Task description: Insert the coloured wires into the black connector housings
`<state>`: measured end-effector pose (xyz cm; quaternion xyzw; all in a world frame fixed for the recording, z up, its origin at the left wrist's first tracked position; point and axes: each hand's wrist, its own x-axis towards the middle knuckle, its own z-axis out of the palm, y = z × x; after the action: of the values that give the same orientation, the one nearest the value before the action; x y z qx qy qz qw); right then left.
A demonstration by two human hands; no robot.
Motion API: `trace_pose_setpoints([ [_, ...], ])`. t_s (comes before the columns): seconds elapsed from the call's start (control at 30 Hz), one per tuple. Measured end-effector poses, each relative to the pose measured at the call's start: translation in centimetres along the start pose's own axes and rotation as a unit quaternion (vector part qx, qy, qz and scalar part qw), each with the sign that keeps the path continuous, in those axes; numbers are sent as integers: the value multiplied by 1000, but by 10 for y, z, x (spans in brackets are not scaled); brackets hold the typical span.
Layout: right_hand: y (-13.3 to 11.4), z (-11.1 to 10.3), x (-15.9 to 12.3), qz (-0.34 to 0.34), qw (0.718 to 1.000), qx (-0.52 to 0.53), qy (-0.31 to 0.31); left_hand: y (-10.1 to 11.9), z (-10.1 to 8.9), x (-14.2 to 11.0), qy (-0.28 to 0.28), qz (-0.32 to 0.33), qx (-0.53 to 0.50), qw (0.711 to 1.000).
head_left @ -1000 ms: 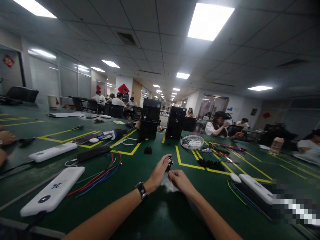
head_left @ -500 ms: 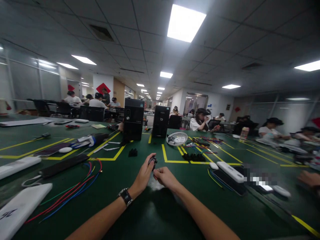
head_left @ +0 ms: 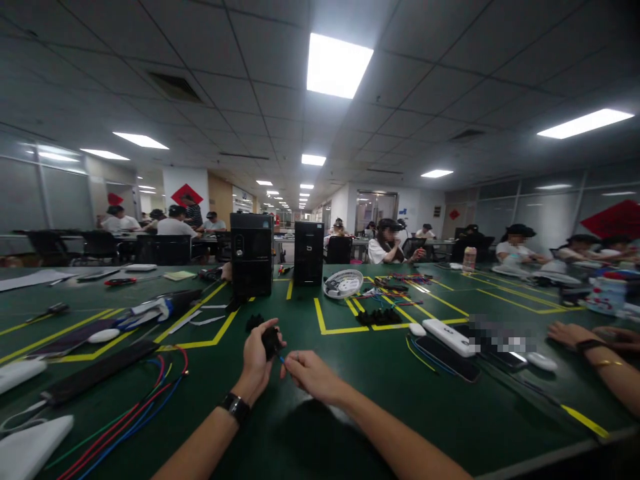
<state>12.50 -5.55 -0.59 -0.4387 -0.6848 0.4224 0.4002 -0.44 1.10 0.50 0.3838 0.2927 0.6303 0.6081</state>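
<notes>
My left hand point(head_left: 256, 359), with a watch on the wrist, is closed around a small black part point(head_left: 271, 341) whose exact kind I cannot make out. Close beside it, my right hand point(head_left: 311, 373) pinches a thin blue wire point(head_left: 281, 359) with its end pointing at the black part. Whether the wire enters the part is too small to tell. Just behind my left hand lie more small black parts point(head_left: 254, 323) on the green table. A row of similar black parts point(head_left: 379, 317) sits further right, by the yellow tape lines.
Two black computer-like boxes point(head_left: 308, 253) stand ahead. A white fan-like round part point(head_left: 343, 283) and coloured wires point(head_left: 400, 287) lie right of them. Red, blue and green wires point(head_left: 145, 407) lie left near a dark pouch point(head_left: 100, 373). A white power bank point(head_left: 449, 337) and a co-worker's hands point(head_left: 575, 337) are right.
The view has shifted, and both hands appear lower and to the left. My left hand has turned, showing more of the black part; the blue wire now shows at my right fingertips.
</notes>
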Motion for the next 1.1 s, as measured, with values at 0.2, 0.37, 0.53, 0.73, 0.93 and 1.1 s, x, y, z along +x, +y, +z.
trace_pose_setpoints([
  [0.2,-18,2,-1,-53,989,-106,87,-7,2,2,14,0,-3,1000],
  [0.37,-40,-17,-7,-81,971,-180,134,-2,11,-6,-12,65,2,998],
  [0.53,-22,3,-4,-100,958,-229,142,-3,8,0,8,25,-72,997],
  [0.73,-6,29,0,-114,958,-235,122,-11,5,6,62,8,-85,994],
  [0.93,-3,39,1,-89,953,-255,141,-21,7,8,43,59,-22,997],
  [1.1,-2,21,-2,-108,960,-225,127,-15,2,9,7,10,-74,997],
])
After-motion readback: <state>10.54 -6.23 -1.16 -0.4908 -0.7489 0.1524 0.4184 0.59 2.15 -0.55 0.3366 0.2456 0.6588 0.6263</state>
